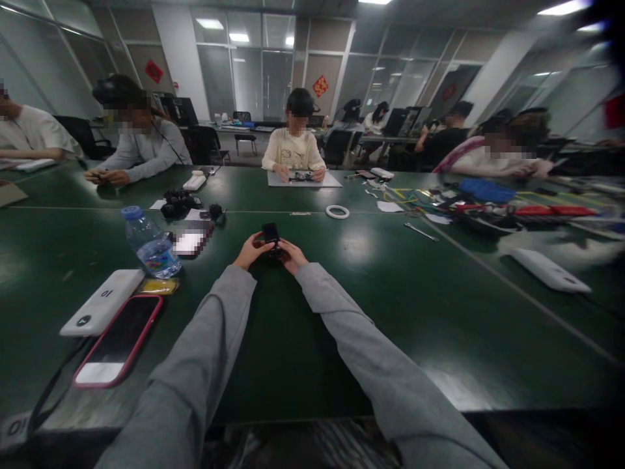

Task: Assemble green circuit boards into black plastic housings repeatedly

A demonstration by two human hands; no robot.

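My left hand (252,250) and my right hand (291,255) are together over the middle of the green table (297,352). Between them they grip a small black device (270,233) with a square dark panel tilted up at its top. The fingers of both hands are closed round its lower part, which they partly hide. Its exact kind is too small to make out. Left of my hands lie a phone with a bright blurred screen (191,240) and several black parts (178,204). Beyond my hands is a white ring (337,212), like a tape roll.
On the left stand a water bottle (151,244), a white power bank (105,303), a yellow packet (159,286) and a pink-cased phone (120,339). On the right lie a wrench (420,232), tangled cables (439,198) and another white power bank (549,269). A person (293,146) sits opposite.
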